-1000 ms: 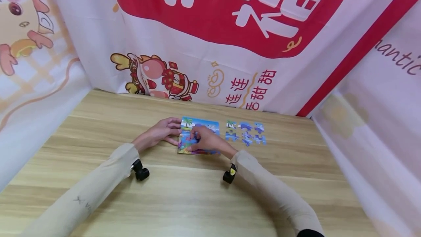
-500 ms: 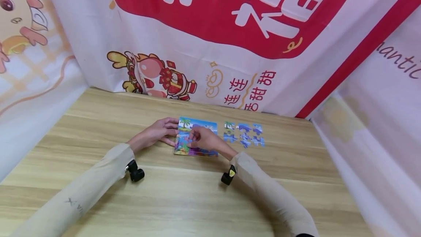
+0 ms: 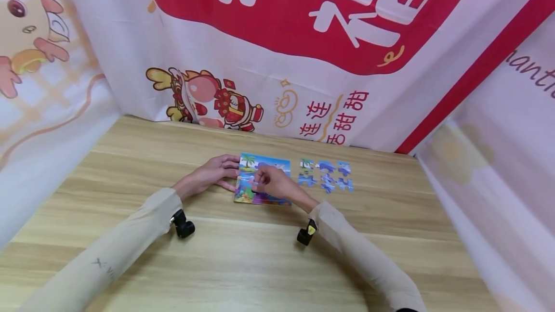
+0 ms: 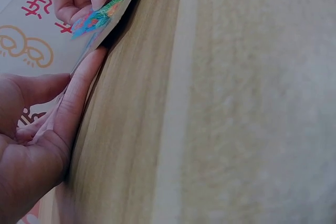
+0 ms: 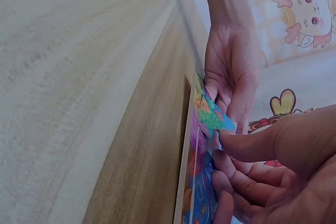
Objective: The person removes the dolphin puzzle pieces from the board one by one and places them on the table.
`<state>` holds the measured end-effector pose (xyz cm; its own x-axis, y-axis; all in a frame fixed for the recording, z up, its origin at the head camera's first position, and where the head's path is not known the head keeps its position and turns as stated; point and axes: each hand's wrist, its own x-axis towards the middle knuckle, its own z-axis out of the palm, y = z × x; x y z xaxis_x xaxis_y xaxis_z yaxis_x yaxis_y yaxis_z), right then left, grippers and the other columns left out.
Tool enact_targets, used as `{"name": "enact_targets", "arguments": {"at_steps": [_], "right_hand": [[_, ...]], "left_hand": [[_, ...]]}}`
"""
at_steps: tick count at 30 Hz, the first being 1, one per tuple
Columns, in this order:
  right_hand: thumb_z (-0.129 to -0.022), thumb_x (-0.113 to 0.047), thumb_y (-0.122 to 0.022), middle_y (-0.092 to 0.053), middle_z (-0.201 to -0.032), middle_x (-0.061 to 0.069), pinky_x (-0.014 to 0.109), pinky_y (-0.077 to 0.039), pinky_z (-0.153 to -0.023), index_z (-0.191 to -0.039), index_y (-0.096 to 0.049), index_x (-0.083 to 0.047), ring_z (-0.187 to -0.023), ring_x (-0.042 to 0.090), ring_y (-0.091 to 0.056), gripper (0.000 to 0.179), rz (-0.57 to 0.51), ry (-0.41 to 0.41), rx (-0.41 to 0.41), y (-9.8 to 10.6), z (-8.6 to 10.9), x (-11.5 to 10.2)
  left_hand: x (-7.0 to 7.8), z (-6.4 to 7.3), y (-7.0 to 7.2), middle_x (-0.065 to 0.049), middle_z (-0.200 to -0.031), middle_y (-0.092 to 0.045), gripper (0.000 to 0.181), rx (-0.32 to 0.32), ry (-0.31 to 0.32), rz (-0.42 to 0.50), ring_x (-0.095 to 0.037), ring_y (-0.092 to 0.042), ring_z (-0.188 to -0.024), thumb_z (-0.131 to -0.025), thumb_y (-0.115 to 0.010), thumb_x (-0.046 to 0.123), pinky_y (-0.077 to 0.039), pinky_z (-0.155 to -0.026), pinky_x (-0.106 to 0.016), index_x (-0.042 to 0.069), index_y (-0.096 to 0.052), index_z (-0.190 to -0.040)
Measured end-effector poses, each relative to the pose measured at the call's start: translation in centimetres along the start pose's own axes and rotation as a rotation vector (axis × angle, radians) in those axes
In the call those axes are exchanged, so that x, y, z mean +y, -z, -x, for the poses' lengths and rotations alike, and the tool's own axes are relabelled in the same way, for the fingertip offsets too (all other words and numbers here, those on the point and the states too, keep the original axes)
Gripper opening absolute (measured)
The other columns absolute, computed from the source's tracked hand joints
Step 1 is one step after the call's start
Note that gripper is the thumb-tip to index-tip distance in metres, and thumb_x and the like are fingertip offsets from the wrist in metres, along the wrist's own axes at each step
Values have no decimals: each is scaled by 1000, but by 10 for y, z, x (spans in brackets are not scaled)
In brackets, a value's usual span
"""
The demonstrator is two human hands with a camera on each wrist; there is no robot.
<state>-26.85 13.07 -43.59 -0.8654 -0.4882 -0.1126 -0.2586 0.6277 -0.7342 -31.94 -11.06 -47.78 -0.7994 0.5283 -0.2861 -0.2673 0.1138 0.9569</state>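
A colourful jigsaw board [image 3: 247, 195] with a beach and sea picture lies on the wooden table. My left hand [image 3: 216, 171] rests beside its left edge, fingers extended and touching the edge; in the left wrist view, its thumb and a finger lie against the board's side. My right hand [image 3: 274, 182] is over the middle of the board and covers part of the picture. Between its thumb and fingers it pinches a green and blue puzzle piece [image 5: 212, 119], tilted against the board's surface. The same puzzle piece [image 4: 100, 20] shows under the right thumb in the left wrist view.
Several loose puzzle pieces [image 3: 327, 167] lie in two rows on the table, right of the board. A printed white and red cloth [image 3: 260, 76] hangs behind the table's far edge. More cloth hangs along the left and right sides.
The right hand's fingertips have shifted slightly right and away over the board, and thumb and fingers have drawn closer together. More of the board's lower left shows. The left hand stays at the edge.
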Motion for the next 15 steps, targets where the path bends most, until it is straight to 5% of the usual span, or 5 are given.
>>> {"name": "enact_targets", "arguments": {"at_steps": [6,15], "right_hand": [[-100,-8,-71,-61,-91,5,23,-45,-66,-97,-60,-2,-77,15,-53,13,16,-32,-16,8,3,-4],[-100,-11,-71,-64,-90,2,23,-46,-72,-101,-63,-2,-78,12,-53,12,-175,-68,-131,15,-4,0]], "left_hand": [[3,-4,-6,-26,-159,-40,59,-17,-10,-7,-28,-68,-114,-107,-55,5,-65,-93,-42,1,-30,-160],[1,1,-1,-28,-159,-39,58,0,-2,-11,-27,-69,-113,-108,-53,4,-65,-91,-40,-1,-29,-161]]}}
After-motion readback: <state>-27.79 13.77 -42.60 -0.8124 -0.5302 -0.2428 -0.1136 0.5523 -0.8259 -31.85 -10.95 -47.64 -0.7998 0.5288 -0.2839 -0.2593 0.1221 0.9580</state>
